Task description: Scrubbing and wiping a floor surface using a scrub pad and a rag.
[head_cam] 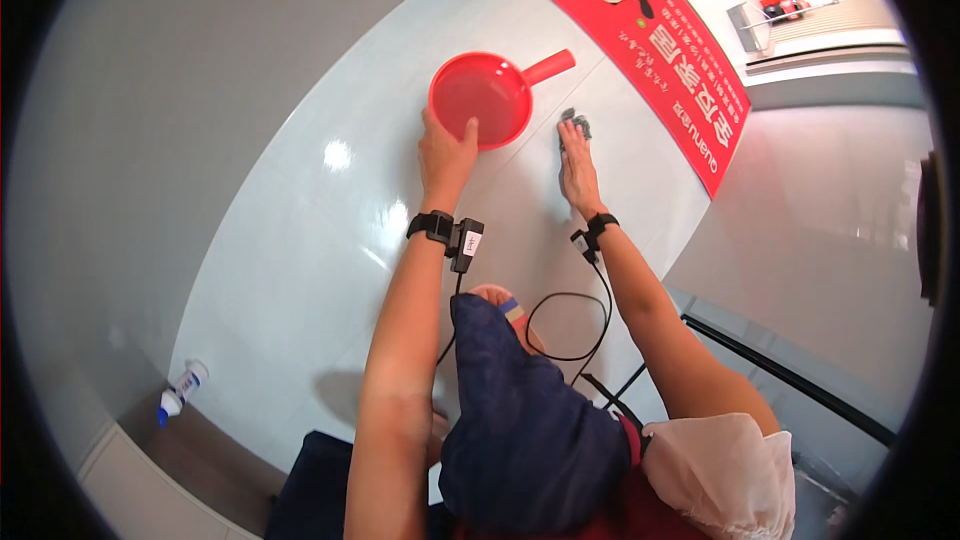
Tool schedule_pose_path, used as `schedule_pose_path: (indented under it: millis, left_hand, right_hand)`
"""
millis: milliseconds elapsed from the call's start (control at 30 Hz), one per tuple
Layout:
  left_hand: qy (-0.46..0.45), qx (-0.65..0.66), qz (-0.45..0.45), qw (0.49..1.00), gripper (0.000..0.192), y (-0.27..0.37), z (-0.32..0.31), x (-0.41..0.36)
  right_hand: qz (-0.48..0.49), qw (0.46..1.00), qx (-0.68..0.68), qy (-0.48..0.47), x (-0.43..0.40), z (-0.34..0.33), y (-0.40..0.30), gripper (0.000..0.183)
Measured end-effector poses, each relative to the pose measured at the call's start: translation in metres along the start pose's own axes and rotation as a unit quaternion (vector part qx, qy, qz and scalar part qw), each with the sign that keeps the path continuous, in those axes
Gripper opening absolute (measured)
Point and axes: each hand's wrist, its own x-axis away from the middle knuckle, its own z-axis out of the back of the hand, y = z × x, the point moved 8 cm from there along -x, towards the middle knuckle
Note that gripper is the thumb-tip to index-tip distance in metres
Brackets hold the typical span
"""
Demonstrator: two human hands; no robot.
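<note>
My left hand (450,154) grips the near rim of a red plastic dipper (480,99), its thumb over the edge and its fingers beneath or behind the wall. The dipper's handle points to the upper right. Farther right, my right hand (579,165) lies with fingers extended and together on a dark scouring pad (577,122), against the pale tiled floor (337,240). Both wrists wear black straps with small cabled devices. Whether the dipper holds any liquid cannot be told.
A red mat with a panda print (652,60) lies at the upper right, beside a doorway. A white bottle with a blue cap (182,392) is at the lower left by the wall. Grey walls or panels flank the floor. Looped cable hangs between my arms, above my slippered foot.
</note>
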Motion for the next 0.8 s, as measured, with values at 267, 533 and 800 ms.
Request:
schedule_pose_path:
  millis: [267, 533, 800]
  left_hand:
    - [-0.066, 0.084, 0.121, 0.987, 0.029, -0.028, -0.039, -0.025]
    - [-0.053, 0.120, 0.120, 0.984, 0.030, -0.067, 0.022, -0.021]
    - [-0.028, 0.165, 0.165, 0.972, 0.026, -0.149, 0.111, 0.001]
  right_hand:
    - [0.048, 0.994, -0.050, 0.089, -0.123, -0.001, 0.023, 0.054]
    - [0.169, 0.983, -0.054, -0.048, -0.139, -0.075, -0.061, 0.052]
    - [0.221, 0.954, -0.065, -0.192, -0.056, -0.099, -0.127, 0.053]
